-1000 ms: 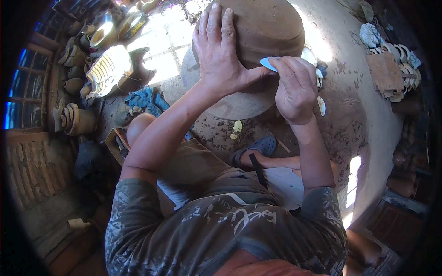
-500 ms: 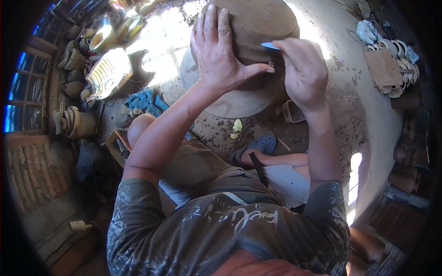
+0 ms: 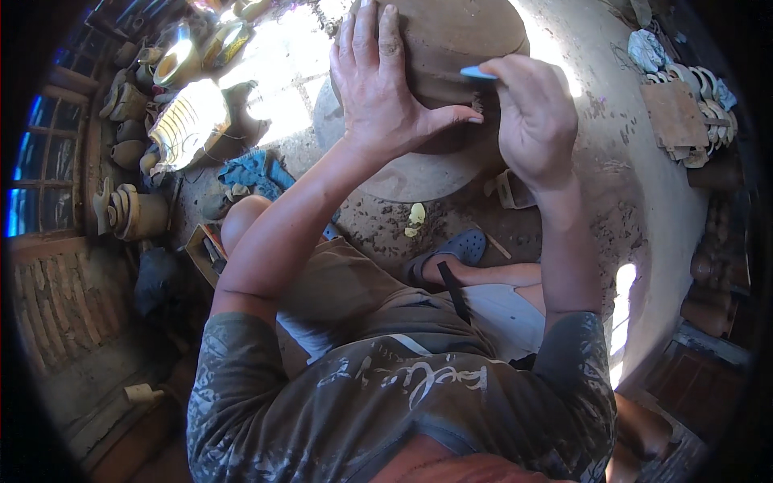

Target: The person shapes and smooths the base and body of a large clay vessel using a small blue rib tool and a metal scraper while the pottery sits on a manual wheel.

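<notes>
A large round brown clay pot (image 3: 463, 36) rests on a flat grey disc (image 3: 423, 179) at the top of the view. My left hand (image 3: 378, 88) lies flat along the pot's left side, fingers pointing away and thumb stretched toward the right. Between the fingers and thumb of my right hand (image 3: 538, 121) is a thin light-blue flat tool (image 3: 478, 72). Its tip points left, at the pot's near right side. A small dark crumb of clay (image 3: 477, 103) shows just above my left thumb tip.
Clay crumbs and a yellow lump (image 3: 415, 216) lie on the floor before me. A blue cloth (image 3: 256, 171) and several pots (image 3: 138, 212) stand left. A small box-like container (image 3: 512, 191) sits by the disc. At right are a brown board (image 3: 673, 117) and pale curved pieces (image 3: 715, 121).
The blue tool's tip has shifted slightly right along the pot and looks flatter. The clay crumb by my left thumb looks bigger. My left hand keeps nearly the same place.
</notes>
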A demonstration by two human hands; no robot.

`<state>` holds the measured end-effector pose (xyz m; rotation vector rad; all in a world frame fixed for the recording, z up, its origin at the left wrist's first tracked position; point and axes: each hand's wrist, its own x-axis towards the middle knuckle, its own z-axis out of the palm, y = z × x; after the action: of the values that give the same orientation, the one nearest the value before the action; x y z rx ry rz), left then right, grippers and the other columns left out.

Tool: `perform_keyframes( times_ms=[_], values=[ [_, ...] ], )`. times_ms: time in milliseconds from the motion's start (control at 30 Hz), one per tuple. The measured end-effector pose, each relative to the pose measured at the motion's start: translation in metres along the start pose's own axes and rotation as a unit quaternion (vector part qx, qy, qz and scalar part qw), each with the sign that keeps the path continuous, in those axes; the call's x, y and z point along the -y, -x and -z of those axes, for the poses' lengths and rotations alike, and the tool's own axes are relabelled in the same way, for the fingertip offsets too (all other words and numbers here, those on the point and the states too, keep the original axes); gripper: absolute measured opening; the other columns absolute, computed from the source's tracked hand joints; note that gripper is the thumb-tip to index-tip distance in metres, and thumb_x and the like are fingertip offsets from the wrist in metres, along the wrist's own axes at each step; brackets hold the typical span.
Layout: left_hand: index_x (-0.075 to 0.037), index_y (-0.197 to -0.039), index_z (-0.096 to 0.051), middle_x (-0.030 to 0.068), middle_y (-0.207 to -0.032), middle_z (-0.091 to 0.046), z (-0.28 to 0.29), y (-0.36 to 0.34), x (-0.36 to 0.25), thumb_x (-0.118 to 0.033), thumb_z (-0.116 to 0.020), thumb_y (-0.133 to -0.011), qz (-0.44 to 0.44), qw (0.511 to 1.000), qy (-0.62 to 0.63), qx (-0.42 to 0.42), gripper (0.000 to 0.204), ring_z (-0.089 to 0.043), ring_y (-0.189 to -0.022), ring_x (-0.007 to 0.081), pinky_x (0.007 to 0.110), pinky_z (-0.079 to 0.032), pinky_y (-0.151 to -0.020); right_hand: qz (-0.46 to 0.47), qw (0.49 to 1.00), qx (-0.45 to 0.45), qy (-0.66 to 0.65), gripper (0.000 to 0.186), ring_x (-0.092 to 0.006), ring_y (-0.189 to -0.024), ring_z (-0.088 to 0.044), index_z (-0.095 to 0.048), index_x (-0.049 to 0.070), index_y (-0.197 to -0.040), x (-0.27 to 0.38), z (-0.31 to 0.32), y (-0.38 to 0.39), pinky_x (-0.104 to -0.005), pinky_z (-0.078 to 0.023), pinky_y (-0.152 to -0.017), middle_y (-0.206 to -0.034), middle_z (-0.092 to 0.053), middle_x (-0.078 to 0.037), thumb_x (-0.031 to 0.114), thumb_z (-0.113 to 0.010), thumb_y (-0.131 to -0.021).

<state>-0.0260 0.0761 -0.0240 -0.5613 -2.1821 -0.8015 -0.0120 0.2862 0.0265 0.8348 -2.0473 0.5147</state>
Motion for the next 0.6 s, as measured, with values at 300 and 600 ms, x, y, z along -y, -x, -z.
perform_keyframes(
  times_ms=[300, 600],
  values=[
    [0.006, -0.167, -0.013, 0.0366, -0.171, -0.019, 0.001, -0.001, 0.000, -0.069, -0.096, -0.065, -0.011, 1.000, 0.002, -0.009, 0.151, -0.029, -0.156, 0.0554, 0.065, -0.034, -0.123, 0.017, 0.999, -0.042, 0.016, 0.037, -0.0267, -0.094, -0.069, -0.080, 0.009, -0.109, 0.015, -0.014, 0.041, -0.0406, -0.054, -0.083, -0.105, -0.073, -0.004, -0.006, -0.073, -0.076],
    [0.005, -0.168, -0.008, 0.0384, -0.171, -0.014, 0.004, 0.001, 0.004, -0.067, -0.096, -0.065, -0.016, 1.000, -0.002, 0.023, 0.154, -0.025, -0.156, 0.0576, 0.066, -0.032, -0.124, 0.021, 0.999, -0.032, 0.032, 0.034, -0.0257, -0.095, -0.068, -0.080, 0.013, -0.109, 0.012, -0.012, 0.033, -0.0399, -0.050, -0.084, -0.104, -0.073, -0.001, -0.001, -0.074, -0.078]
  ],
)
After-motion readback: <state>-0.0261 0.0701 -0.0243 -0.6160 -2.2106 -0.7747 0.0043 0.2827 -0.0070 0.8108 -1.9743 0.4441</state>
